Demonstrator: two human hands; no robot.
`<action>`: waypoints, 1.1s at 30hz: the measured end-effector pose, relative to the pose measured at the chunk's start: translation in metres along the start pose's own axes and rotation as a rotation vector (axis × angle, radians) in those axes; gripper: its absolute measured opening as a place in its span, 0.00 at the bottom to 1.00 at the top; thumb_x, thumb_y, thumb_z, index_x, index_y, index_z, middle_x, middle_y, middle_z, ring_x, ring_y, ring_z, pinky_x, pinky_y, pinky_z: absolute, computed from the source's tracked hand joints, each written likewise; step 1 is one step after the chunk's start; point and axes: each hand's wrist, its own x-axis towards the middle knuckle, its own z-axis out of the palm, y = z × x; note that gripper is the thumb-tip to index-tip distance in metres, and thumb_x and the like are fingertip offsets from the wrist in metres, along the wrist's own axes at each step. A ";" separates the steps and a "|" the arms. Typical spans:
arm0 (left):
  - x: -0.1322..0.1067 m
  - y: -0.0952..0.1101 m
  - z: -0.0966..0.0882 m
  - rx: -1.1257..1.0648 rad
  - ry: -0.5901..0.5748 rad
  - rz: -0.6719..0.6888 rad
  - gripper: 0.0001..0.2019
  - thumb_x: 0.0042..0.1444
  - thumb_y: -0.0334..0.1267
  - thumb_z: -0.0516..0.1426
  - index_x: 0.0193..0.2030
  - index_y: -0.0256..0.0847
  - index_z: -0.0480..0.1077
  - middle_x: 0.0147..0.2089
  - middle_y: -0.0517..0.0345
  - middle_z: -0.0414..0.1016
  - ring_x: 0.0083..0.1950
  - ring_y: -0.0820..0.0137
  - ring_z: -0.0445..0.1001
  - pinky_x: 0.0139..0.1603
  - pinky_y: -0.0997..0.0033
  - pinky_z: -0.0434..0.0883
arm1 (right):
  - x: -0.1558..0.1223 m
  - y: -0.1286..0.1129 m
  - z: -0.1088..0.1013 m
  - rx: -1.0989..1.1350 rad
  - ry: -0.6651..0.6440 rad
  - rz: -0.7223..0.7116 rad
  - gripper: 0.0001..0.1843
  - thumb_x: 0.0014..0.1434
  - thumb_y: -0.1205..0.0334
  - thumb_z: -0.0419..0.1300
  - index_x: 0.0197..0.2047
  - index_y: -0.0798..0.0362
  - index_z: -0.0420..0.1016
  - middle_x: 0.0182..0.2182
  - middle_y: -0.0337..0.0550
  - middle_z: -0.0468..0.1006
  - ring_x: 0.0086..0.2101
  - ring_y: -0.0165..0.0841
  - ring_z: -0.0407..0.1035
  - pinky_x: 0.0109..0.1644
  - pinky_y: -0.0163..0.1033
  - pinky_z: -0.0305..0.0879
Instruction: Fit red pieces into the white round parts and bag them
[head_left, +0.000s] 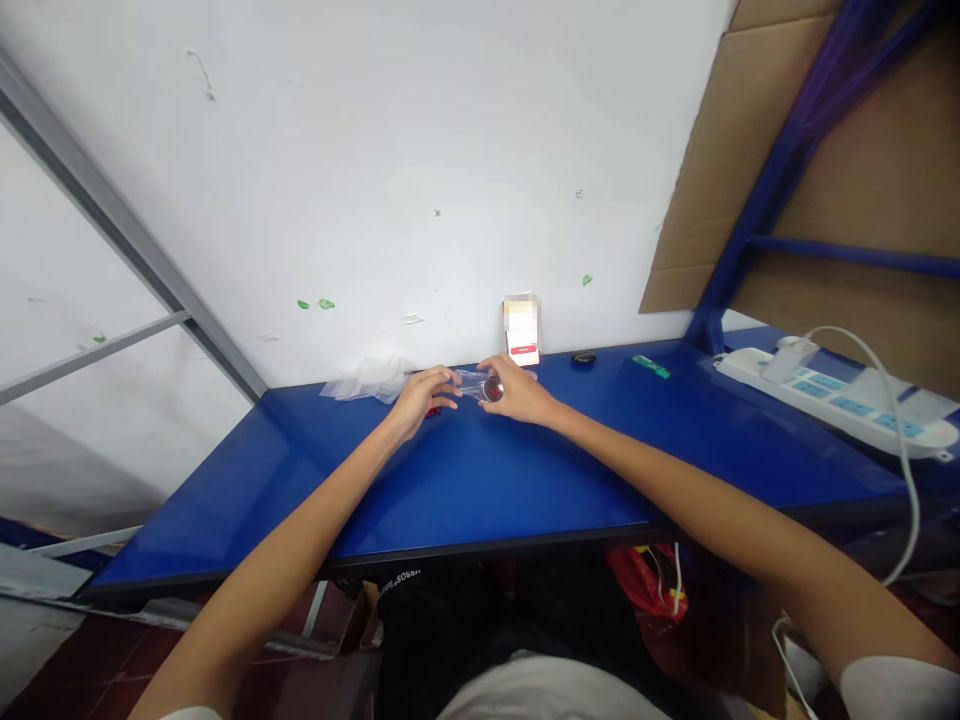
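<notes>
A small clear plastic bag point(471, 383) is held between both hands near the far edge of the blue table point(480, 480), at about 12 o'clock from the person. Going from the left, a heap of more clear bags point(369, 379) lies against the white wall point(390, 170) at roughly 11 o'clock, just beside the left hand point(421, 398). That hand has its fingers curled and pinches the left end of the bag; a small red bit point(433, 411) shows under it, too small to tell what it is. The right hand point(517, 392) grips the bag's right end, fingers closed around it and around a small round dark-red piece point(493, 390) that sits at the bag's mouth; whether it is inside cannot be told. Behind the right hand, a small card point(522, 328) leans upright against the wall. Further right, at about 1 o'clock, lie a dark round item point(583, 357) and a green strip point(650, 367). At 2 o'clock a white power strip point(840, 400) lies with its cable point(904, 450) looping off the table.
</notes>
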 end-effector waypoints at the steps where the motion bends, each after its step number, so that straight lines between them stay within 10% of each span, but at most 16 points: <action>1: 0.000 -0.001 0.000 -0.002 -0.020 -0.015 0.17 0.61 0.49 0.65 0.46 0.35 0.80 0.58 0.42 0.82 0.49 0.62 0.81 0.42 0.67 0.80 | 0.001 -0.002 -0.004 -0.011 -0.002 -0.003 0.34 0.55 0.60 0.74 0.62 0.47 0.68 0.55 0.48 0.72 0.52 0.44 0.73 0.52 0.46 0.72; 11: -0.004 -0.017 0.009 -0.136 -0.187 -0.233 0.21 0.65 0.47 0.68 0.60 0.39 0.81 0.64 0.40 0.80 0.56 0.59 0.84 0.56 0.65 0.82 | 0.005 -0.027 -0.039 -0.160 -0.114 -0.129 0.37 0.54 0.64 0.73 0.66 0.51 0.70 0.54 0.52 0.71 0.52 0.49 0.72 0.54 0.51 0.73; 19: 0.001 -0.027 0.013 -0.280 -0.132 -0.290 0.15 0.67 0.43 0.66 0.54 0.35 0.81 0.56 0.40 0.84 0.46 0.65 0.87 0.48 0.72 0.84 | 0.009 -0.034 -0.053 0.022 -0.160 -0.173 0.45 0.50 0.57 0.79 0.69 0.46 0.71 0.58 0.50 0.73 0.55 0.48 0.72 0.60 0.53 0.73; 27: 0.002 -0.037 0.017 -0.295 -0.135 -0.295 0.15 0.68 0.43 0.65 0.53 0.35 0.81 0.56 0.39 0.84 0.50 0.63 0.87 0.53 0.71 0.84 | 0.014 -0.035 -0.048 0.481 -0.074 0.165 0.30 0.57 0.52 0.75 0.61 0.51 0.81 0.47 0.49 0.85 0.43 0.42 0.80 0.49 0.49 0.79; 33: 0.003 -0.036 0.018 -0.340 -0.114 -0.260 0.16 0.68 0.44 0.66 0.56 0.36 0.80 0.61 0.39 0.82 0.53 0.63 0.86 0.53 0.73 0.84 | 0.016 -0.034 -0.047 0.605 0.229 0.322 0.25 0.49 0.55 0.80 0.49 0.54 0.84 0.46 0.51 0.87 0.41 0.42 0.83 0.48 0.49 0.82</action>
